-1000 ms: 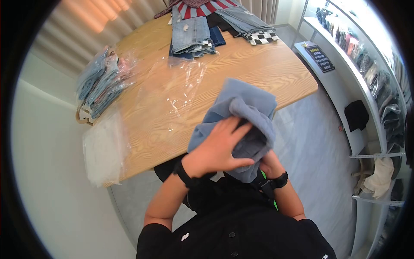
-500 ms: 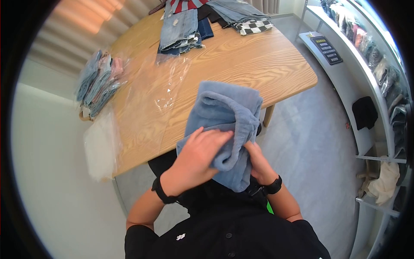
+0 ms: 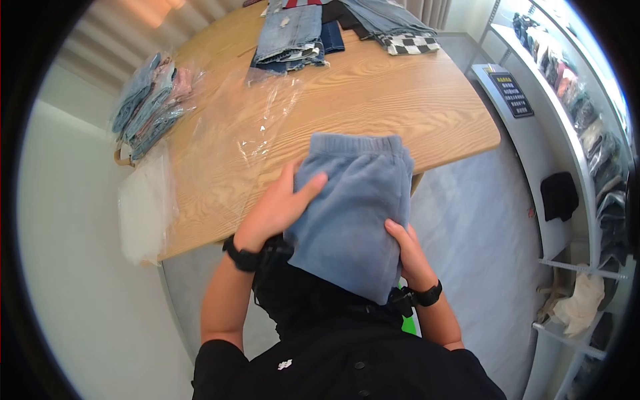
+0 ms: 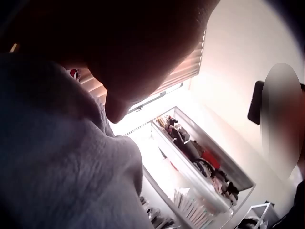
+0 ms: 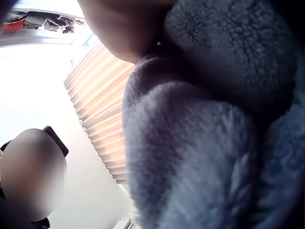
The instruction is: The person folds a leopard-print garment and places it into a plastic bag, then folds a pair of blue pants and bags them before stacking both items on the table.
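Folded blue fleece pants (image 3: 353, 207) are held up in front of the body, overlapping the table's near edge in the head view. Their ribbed elastic waistband (image 3: 357, 144) points away from the body. At the left side my left hand (image 3: 277, 208) grips them, thumb across the front and fingers partly hidden at the edge. My right hand (image 3: 413, 257) pinches the right side lower down, thumb on top and fingers behind. Up close, soft cloth (image 4: 71, 162) fills the left wrist view's lower left; thick fuzzy folds (image 5: 186, 143) fill much of the right wrist view.
A wooden table (image 3: 373, 93) carries a clear plastic bag (image 3: 233, 127), folded jeans (image 3: 288, 40) at the far side, and bagged clothes (image 3: 150, 100) at the left. White plastic bags (image 3: 147, 207) lie on its left corner. A shelf (image 3: 567, 133) of clothes stands right.
The pants went from a bunched bundle with a rolled edge to a flatter fold, waistband showing. My left hand moved from the middle of the cloth out to its left side.
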Demonstrator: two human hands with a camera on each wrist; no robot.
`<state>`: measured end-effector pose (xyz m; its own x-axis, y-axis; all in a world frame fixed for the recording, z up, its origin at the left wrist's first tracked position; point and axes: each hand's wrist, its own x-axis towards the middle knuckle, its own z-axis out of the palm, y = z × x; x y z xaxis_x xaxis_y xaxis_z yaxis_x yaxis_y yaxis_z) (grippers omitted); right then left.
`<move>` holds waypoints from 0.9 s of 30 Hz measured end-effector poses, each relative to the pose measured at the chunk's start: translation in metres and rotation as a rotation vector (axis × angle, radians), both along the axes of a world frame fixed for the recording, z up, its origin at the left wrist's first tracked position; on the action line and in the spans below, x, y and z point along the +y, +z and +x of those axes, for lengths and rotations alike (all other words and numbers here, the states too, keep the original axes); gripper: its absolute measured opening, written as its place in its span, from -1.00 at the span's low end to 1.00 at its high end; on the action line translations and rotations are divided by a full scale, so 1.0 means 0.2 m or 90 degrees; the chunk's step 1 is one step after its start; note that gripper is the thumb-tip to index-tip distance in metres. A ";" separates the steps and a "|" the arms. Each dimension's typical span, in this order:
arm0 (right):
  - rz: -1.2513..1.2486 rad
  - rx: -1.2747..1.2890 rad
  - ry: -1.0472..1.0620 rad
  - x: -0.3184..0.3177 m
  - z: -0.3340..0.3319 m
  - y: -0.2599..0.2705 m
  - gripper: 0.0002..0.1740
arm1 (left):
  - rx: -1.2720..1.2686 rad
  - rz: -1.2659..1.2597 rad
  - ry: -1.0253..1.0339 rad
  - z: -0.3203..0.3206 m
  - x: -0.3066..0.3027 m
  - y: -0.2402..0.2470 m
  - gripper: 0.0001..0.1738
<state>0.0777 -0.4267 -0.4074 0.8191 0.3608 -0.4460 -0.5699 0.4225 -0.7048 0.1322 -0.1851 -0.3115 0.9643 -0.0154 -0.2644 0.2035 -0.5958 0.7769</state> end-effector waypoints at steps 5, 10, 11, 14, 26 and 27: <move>0.127 0.077 0.023 -0.07 -0.01 -0.11 -0.39 | 0.154 -0.284 -0.020 -0.31 0.12 -0.02 -0.08; 0.135 0.143 0.046 -0.09 -0.02 -0.06 -0.33 | 0.263 -0.706 0.093 -0.55 0.13 -0.28 -0.01; 0.130 0.141 0.072 -0.09 -0.02 -0.07 -0.30 | 0.256 -0.712 0.099 -0.56 0.14 -0.32 -0.01; 0.135 0.086 0.090 -0.12 -0.04 -0.11 -0.26 | 0.202 -0.785 0.173 -0.56 0.12 -0.33 -0.01; -0.333 -0.303 0.154 0.10 0.03 0.01 -0.39 | -0.095 -0.369 0.028 -0.54 0.00 -0.19 0.07; -0.382 -0.366 0.154 0.12 0.02 0.02 -0.38 | -0.061 -0.296 0.016 -0.55 -0.03 -0.18 0.09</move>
